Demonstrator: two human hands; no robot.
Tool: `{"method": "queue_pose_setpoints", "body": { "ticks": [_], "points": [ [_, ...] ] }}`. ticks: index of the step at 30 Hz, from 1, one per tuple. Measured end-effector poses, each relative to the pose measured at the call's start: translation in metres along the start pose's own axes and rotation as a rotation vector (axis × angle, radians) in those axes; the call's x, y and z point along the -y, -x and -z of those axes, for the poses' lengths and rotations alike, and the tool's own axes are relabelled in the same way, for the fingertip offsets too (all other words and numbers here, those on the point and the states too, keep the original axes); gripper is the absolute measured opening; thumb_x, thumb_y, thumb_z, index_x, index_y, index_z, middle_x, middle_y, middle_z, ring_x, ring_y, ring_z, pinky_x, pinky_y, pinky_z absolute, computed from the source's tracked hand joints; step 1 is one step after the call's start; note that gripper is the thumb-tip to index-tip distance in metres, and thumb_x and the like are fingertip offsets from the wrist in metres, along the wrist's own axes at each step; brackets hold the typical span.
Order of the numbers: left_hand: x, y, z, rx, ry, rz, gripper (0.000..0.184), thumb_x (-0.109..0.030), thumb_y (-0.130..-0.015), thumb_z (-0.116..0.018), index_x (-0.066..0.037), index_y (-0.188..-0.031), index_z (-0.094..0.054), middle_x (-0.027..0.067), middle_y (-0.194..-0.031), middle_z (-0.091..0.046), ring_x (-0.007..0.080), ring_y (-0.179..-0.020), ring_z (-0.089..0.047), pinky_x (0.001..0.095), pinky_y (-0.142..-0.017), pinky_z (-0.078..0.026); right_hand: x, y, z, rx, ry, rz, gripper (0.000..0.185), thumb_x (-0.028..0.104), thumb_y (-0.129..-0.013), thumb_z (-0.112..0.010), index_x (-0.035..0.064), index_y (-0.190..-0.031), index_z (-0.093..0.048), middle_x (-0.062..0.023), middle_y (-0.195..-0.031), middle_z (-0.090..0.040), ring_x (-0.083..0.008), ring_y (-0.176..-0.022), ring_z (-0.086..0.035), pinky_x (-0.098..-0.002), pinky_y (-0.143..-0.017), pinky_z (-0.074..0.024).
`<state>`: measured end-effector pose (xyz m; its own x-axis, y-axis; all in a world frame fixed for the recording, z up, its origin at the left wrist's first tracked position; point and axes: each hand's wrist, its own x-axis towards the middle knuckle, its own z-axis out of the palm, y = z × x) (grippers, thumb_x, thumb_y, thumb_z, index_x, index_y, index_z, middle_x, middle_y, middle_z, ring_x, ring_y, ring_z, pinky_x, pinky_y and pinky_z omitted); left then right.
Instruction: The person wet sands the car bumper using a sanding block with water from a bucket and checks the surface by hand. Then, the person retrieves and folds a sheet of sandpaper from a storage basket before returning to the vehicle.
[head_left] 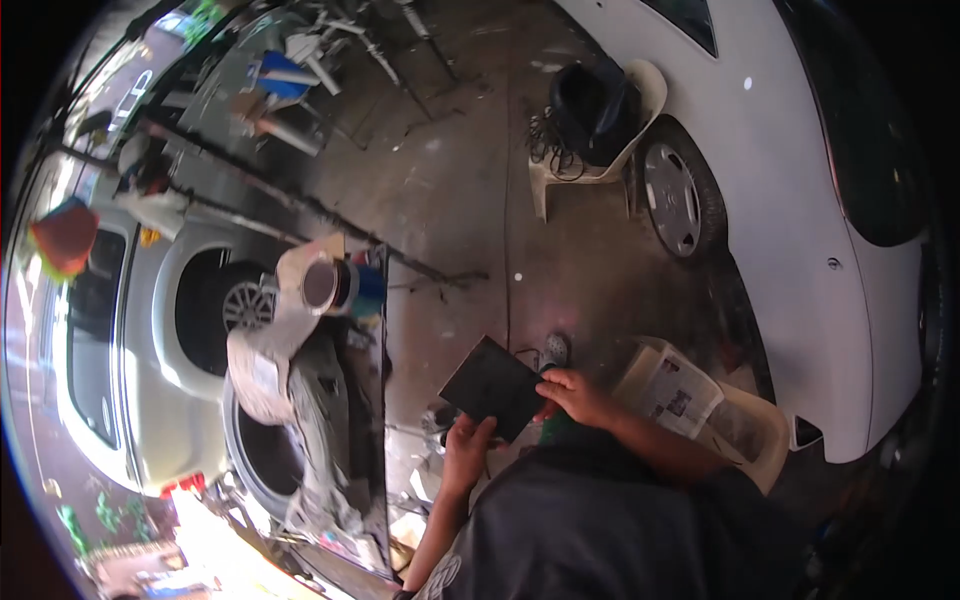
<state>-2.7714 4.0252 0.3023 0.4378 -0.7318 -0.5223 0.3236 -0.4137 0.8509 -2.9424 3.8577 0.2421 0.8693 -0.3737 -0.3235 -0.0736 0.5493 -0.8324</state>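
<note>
A black rectangular sheet that looks like sandpaper (pixel 490 388) is held out in front of my body, tilted in the view. My left hand (pixel 467 450) pinches its lower edge, thumb on the upper face. At the right corner, my right hand (pixel 578 396) grips it between thumb and fingers. The fingers beneath the sheet are partly hidden. Below it, a shoe (pixel 556 348) shows on the floor.
To the left, a table holds a bumper-like grey part (pixel 325 400) and a tape roll (pixel 320 285). A plastic chair with newspaper (pixel 685 395) stands close on my right. Beyond are a white car (pixel 790 200), another chair with a black bag (pixel 595 110), and metal stands (pixel 370 50).
</note>
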Motion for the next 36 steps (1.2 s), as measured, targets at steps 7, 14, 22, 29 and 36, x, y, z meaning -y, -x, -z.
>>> {"method": "queue_pose_setpoints", "body": {
  "ticks": [7,14,22,29,36],
  "points": [
    [-0.118,-0.152,0.0,0.159,0.022,-0.09,0.026,-0.013,-0.1,-0.056,-0.003,-0.123,-0.06,0.0076,-0.11,-0.069,0.015,-0.087,-0.069,0.0308,-0.069,-0.06,0.135,-0.094,0.038,-0.157,0.249,0.119,0.024,0.018,-0.106,-0.051,-0.0029,-0.097,-0.057,-0.0066,-0.084,-0.067,-0.0167,-0.083,-0.074,-0.0264,-0.071,-0.0555],
    [-0.179,-0.285,-0.001,0.325,0.063,-0.112,0.022,-0.014,-0.1,-0.059,-0.003,-0.119,-0.062,0.0082,-0.108,-0.071,0.0168,-0.087,-0.07,0.0307,-0.072,-0.06,0.199,-0.181,0.079,-0.322,0.224,0.168,0.022,0.017,-0.105,-0.053,-0.0041,-0.101,-0.059,-0.0068,-0.085,-0.067,-0.0165,-0.085,-0.074,-0.0262,-0.071,-0.0546],
    [-0.286,-0.489,0.029,0.387,-0.064,-0.117,0.019,-0.01,-0.102,-0.055,-0.002,-0.118,-0.062,0.0069,-0.105,-0.072,0.017,-0.087,-0.07,0.0286,-0.073,-0.057,0.273,-0.368,0.14,-0.281,0.149,0.223,0.026,0.015,-0.104,-0.055,-0.0075,-0.115,-0.059,-0.0129,-0.099,-0.07,-0.0177,-0.091,-0.071,-0.0297,-0.079,-0.0558],
    [-0.407,-0.618,0.047,0.289,-0.096,-0.115,0.018,-0.011,-0.102,-0.056,0.0,-0.113,-0.064,0.0053,-0.102,-0.071,0.0139,-0.087,-0.068,0.0272,-0.072,-0.056,0.368,-0.533,0.194,-0.15,0.154,0.149,0.019,0.015,-0.102,-0.057,-0.0044,-0.104,-0.06,-0.01,-0.092,-0.071,-0.0174,-0.088,-0.07,-0.0295,-0.077,-0.0565],
    [-0.475,-0.721,0.033,0.465,-0.327,-0.034,0.021,-0.013,-0.1,-0.059,-0.002,-0.117,-0.065,0.0029,-0.099,-0.071,0.0105,-0.088,-0.064,0.0279,-0.078,-0.053,0.429,-0.622,0.248,-0.193,0.065,0.084,0.032,0.016,-0.101,-0.06,-0.0007,-0.127,-0.056,-0.0065,-0.112,-0.068,-0.0128,-0.097,-0.065,-0.0299,-0.077,-0.0577]
  ]
}}
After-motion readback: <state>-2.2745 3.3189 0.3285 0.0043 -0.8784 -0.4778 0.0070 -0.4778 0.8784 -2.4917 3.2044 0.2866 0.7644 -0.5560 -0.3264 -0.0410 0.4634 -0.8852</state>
